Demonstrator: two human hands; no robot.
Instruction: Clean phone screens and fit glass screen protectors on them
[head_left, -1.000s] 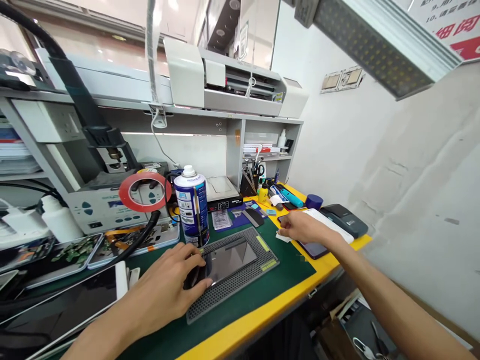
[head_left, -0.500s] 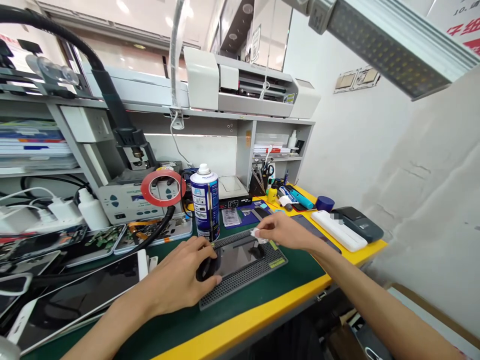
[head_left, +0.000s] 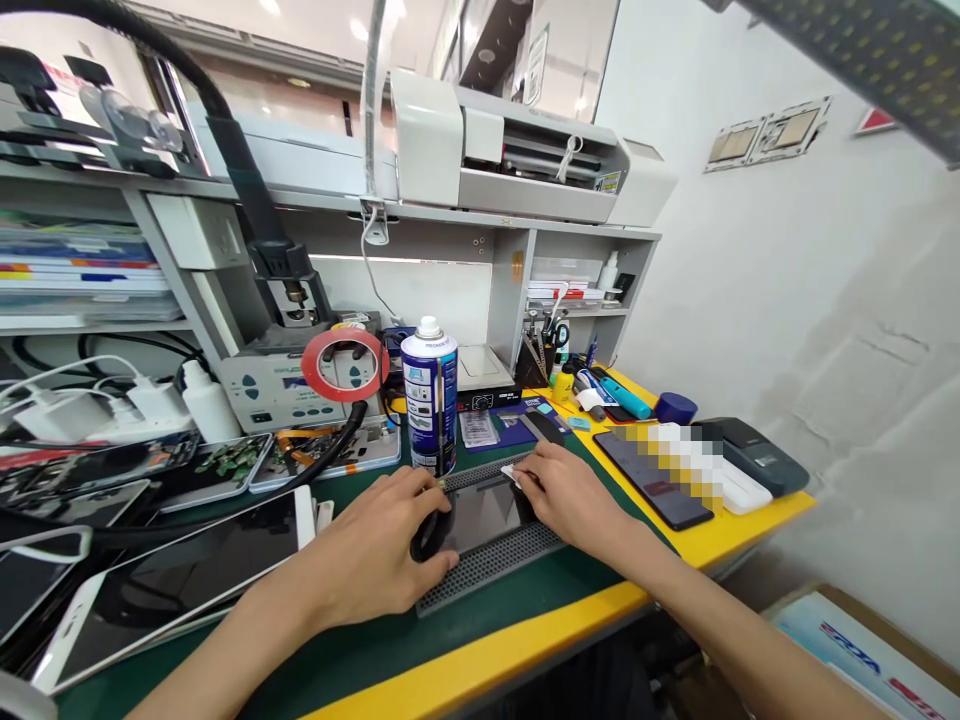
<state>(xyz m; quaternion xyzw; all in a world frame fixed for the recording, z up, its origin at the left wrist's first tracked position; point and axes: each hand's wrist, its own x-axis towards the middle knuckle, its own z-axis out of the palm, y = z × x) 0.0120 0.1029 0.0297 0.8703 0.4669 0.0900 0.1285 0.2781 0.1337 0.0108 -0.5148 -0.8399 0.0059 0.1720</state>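
Note:
A dark, glossy phone screen [head_left: 487, 513] lies on a grey perforated mat [head_left: 495, 562], which rests on the green work surface. My left hand [head_left: 386, 540] is curled round the left end of the phone, thumb on the near side and fingers on the far side. Between the fingertips of my right hand [head_left: 574, 498] is a small white wipe [head_left: 511, 473], held at the far right part of the screen. The right end of the phone is hidden under that hand. Just behind the mat stands a blue and white spray can [head_left: 430, 400].
A tablet [head_left: 187, 580] lies at left, near trays of circuit boards [head_left: 225, 467]. A roll of red tape [head_left: 345, 363] hangs before a soldering station [head_left: 277, 390]. On the yellow edge at right lie another phone [head_left: 652, 480] and a dark device [head_left: 765, 458].
My right hand has lowered, bringing the wipe down to the screen and covering more of the phone's right end. The left hand keeps its hold. The camera view has shifted slightly.

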